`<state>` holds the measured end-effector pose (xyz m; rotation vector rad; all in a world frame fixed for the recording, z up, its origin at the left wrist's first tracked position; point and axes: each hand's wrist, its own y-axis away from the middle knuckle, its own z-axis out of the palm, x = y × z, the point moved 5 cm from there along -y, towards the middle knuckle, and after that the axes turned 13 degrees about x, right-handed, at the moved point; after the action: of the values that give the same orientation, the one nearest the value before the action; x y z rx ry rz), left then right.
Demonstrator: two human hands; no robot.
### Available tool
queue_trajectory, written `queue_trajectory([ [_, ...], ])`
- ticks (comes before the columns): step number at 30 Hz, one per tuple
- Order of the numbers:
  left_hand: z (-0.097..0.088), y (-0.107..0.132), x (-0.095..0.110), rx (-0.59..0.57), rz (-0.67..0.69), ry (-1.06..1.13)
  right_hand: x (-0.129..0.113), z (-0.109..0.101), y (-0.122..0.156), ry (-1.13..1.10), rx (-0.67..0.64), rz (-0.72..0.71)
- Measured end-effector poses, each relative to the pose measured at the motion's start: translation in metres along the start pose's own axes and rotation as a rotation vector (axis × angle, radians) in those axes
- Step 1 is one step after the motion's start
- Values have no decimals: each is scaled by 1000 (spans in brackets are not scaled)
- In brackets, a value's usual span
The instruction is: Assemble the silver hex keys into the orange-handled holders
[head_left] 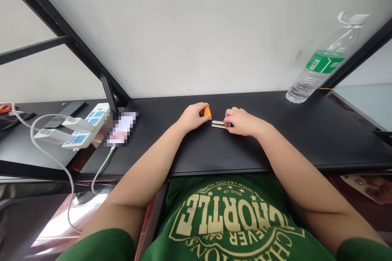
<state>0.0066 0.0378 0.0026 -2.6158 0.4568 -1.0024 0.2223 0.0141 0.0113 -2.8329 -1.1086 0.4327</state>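
Note:
A small orange case is pinched between the thumb and fingers of my left hand, close to the middle of the black desk. Just right of it, a few slim silvery drill bits with spiral grooves lie side by side on the desktop. The curled fingers of my right hand close over the right ends of these bits and hide them. A small gap separates the orange case from the bits' left ends.
A phone with a charging cable lies left on the black desk. Beyond the black frame sits a white power strip with plugged-in chargers. A clear bottle with a green label stands at the back right, by the wall.

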Motion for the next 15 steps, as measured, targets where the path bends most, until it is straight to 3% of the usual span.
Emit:
queue_trajectory([
  [10, 1, 0, -1, -6, 25, -45, -12, 0, 0, 182, 85, -80],
  [15, -1, 0, 3, -14, 49, -87, -2, -5, -2, 20, 182, -37],
])
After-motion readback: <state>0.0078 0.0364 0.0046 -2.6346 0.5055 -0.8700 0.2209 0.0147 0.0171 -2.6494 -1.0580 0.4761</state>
